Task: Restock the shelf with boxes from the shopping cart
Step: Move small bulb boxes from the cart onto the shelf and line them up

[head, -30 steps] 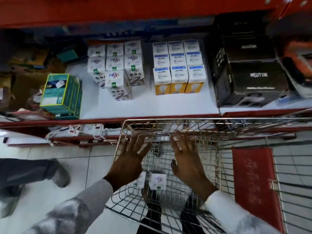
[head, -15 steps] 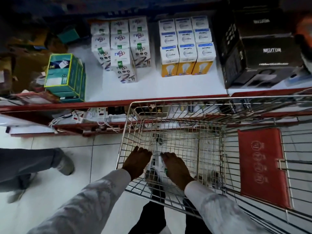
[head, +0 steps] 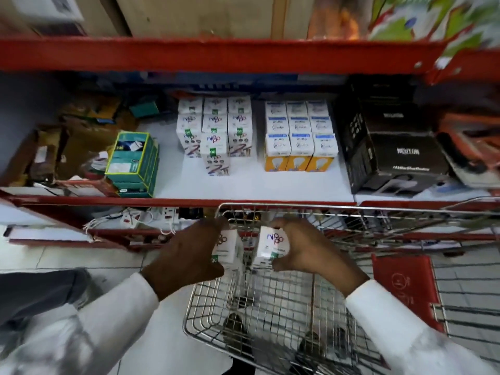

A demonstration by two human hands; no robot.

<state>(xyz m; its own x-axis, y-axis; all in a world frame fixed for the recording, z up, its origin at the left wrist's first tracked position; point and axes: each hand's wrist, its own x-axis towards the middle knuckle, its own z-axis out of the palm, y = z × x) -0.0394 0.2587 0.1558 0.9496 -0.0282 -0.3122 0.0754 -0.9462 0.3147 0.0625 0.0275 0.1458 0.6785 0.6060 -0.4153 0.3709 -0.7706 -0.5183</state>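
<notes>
- Boxes: we hold two small white cardboard cartons above the shopping cart [head: 270,307], just short of the shelf's red front lip, one in each hand.
- Our left hand [head: 189,255] is wrapped over the left box [head: 230,249], fingers across its top and far side; only one white face with a green label shows.
- Our right hand [head: 305,251] pinches the right box [head: 272,246], thumb underneath and fingers over the top, with its printed logo face turned up towards us.
- The two boxes sit just beside each other, seemingly not touching.
- To do this step well, we judge it best to grip them by the flat sides, not crush the thin card, and lift both clear of the cart's wire rim before reaching forward.
- We would set them upright, logo facing out, beside the lone front box of the matching stack [head: 215,131], squaring the edges.
- The shelf [head: 257,182] is smooth, white and flat, so the boxes should slide into line easily.
- Orange-fronted bulb cartons [head: 300,142] stand to the right, and green-banded packs [head: 132,163] to the left.
</notes>
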